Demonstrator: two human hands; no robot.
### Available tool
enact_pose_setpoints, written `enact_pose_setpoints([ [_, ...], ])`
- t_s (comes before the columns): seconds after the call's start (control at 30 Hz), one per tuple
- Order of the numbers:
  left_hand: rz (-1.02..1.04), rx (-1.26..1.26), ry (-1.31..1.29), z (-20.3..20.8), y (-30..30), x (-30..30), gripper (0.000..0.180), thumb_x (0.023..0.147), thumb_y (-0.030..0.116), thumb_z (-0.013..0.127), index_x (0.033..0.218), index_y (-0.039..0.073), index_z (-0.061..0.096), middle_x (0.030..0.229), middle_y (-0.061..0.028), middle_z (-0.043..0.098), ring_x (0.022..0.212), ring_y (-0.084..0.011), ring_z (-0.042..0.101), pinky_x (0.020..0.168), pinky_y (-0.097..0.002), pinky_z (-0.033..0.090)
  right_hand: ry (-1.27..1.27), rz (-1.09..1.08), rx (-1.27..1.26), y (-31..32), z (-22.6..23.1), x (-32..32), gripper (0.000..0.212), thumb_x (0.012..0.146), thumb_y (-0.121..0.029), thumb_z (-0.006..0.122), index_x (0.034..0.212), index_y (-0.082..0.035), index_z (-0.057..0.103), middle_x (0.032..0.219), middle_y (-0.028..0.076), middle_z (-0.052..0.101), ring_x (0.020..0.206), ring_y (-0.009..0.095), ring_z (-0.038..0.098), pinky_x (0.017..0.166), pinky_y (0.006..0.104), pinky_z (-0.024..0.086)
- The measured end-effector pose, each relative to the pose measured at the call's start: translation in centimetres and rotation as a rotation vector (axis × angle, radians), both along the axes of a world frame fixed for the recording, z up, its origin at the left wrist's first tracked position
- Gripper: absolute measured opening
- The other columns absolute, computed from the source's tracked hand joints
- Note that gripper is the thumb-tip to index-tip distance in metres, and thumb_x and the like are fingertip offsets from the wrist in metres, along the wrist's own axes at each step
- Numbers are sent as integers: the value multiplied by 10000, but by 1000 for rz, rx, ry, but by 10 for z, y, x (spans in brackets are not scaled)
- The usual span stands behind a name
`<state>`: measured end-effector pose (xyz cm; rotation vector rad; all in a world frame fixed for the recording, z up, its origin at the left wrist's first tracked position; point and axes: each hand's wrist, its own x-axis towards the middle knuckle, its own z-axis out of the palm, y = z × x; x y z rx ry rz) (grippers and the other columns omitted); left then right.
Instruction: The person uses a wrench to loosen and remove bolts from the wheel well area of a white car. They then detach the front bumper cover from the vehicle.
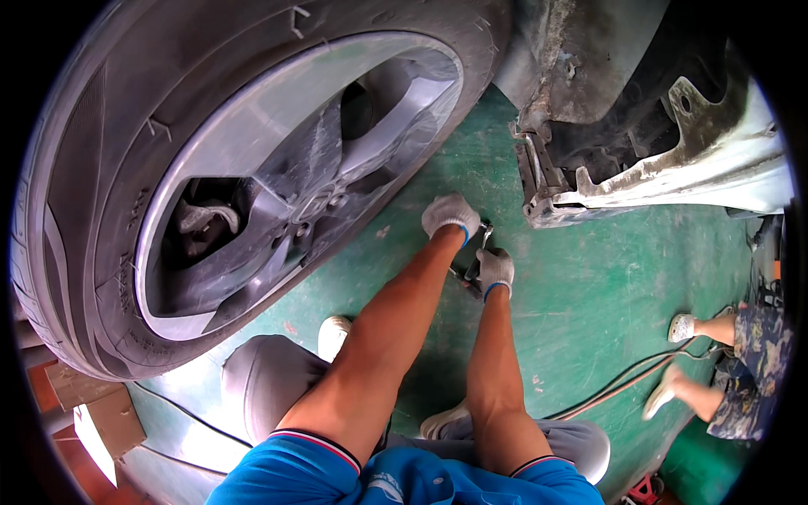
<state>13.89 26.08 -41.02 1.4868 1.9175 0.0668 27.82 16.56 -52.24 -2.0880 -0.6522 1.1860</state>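
Both of my hands wear whitish knit gloves and are low over the green floor, between the wheel and the car body. My right hand (pixel 497 269) is closed around a slim metal hand tool (pixel 486 238), which looks like a ratchet or wrench; its shiny end sticks out toward my left hand. My left hand (pixel 449 215) is just beyond and to the left, near that end. Its back faces up, so its fingers are hidden. Below my right hand a dark tool handle (pixel 471 289) shows close to the floor; whether it belongs to the same tool is unclear.
A large tyre with a grey alloy wheel (pixel 316 202) fills the left. At the upper right juts a damaged white body panel (pixel 690 189) with bare edges. Hoses (pixel 614 389) cross the floor toward another person's legs (pixel 707 396). Cardboard boxes (pixel 109 421) stand lower left.
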Motion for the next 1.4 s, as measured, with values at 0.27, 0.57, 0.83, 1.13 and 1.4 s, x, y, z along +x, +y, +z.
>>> enact_pose_setpoints([
  [0.27, 224, 990, -968, 85, 36, 38, 183, 882, 109, 592, 1009, 58, 715, 969, -187, 717, 927, -373, 689, 820, -423, 541, -83, 238, 91, 4, -32, -1, 351, 823, -261, 710, 1044, 11, 716, 917, 161, 726, 788, 276, 710, 571, 443, 571],
  [0.57, 447, -172, -1697, 109, 55, 43, 272, 944, 59, 502, 1180, -72, 528, 1117, -251, 629, 1012, -407, 647, 848, -520, 567, -175, 346, 224, -3, -62, 19, 309, 825, -212, 697, 1026, 22, 717, 852, 121, 703, 724, 227, 667, 645, 380, 540],
  [0.83, 586, -484, -2007, 107, 59, 51, 292, 951, 45, 482, 1215, -77, 509, 1194, -272, 606, 1105, -420, 634, 874, -551, 582, -2, 293, 302, -11, -54, 20, 252, 839, -143, 683, 1007, 44, 683, 829, 123, 681, 599, 232, 630, 517, 370, 499],
  [1.13, 585, -55, -1767, 69, 61, 68, 190, 919, 117, 602, 1102, 71, 610, 1049, -146, 673, 979, -288, 665, 769, -457, 549, 329, -200, -44, 10, 38, -27, 351, 840, -144, 761, 1151, -13, 666, 963, 136, 715, 681, 207, 658, 539, 373, 506],
  [1.4, 648, -254, -1790, 98, 54, 66, 163, 955, 187, 598, 1099, 113, 618, 1014, -95, 681, 934, -234, 632, 794, -423, 478, 260, -178, -2, 5, -25, 12, 257, 840, -73, 713, 1066, 28, 642, 780, 103, 674, 535, 146, 576, 443, 292, 459],
])
